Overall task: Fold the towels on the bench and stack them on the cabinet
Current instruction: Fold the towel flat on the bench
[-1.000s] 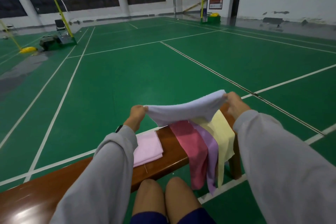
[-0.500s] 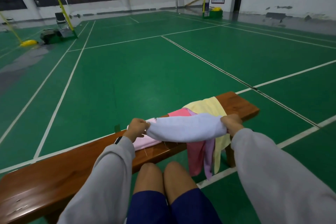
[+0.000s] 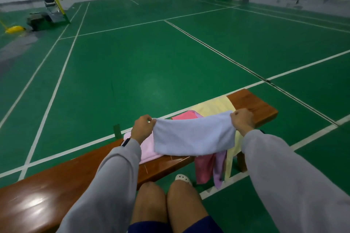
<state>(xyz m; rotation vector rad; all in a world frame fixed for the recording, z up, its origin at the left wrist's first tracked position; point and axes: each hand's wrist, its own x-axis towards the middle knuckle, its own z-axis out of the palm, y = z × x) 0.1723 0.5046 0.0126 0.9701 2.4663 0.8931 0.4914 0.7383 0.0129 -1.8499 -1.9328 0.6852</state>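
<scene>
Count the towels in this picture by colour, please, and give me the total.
white towel, pinched by the left hand and the right hand: 1
pale pink towel, folded on the bench: 1
deep pink towel, draped over the bench: 1
lilac towel, draped: 1
yellow towel, draped: 1
Total: 5 towels

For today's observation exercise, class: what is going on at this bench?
A person holds a white towel stretched between the left hand and the right hand, over the wooden bench. A folded pale pink towel lies on the bench under its left end. A pink towel, a purple towel and a yellow towel hang unfolded over the bench's near edge. No cabinet is in view.
</scene>
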